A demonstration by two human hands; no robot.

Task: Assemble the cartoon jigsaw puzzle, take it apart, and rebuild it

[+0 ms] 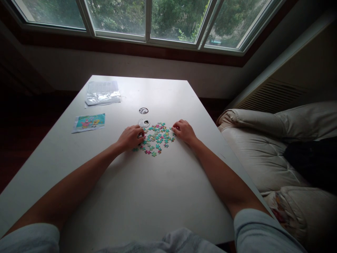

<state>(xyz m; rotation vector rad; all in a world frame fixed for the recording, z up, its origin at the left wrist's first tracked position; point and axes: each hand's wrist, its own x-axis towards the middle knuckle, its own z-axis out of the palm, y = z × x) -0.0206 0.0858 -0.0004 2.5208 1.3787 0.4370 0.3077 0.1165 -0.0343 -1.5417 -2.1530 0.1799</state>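
Note:
A heap of small, colourful jigsaw pieces (157,137) lies on the white table (147,196), in the middle. My left hand (130,137) rests at the heap's left edge, fingers curled against the pieces. At the right edge sits my right hand (184,130), its fingers also curled and touching the pieces. Whether either hand pinches a piece is too small to see.
A round metal tin (143,123) stands just behind the heap, with its lid (143,110) further back. A cartoon picture card (88,122) lies at the left, and a clear plastic bag on paper (102,94) at the far left. A white sofa (263,154) adjoins the table's right side.

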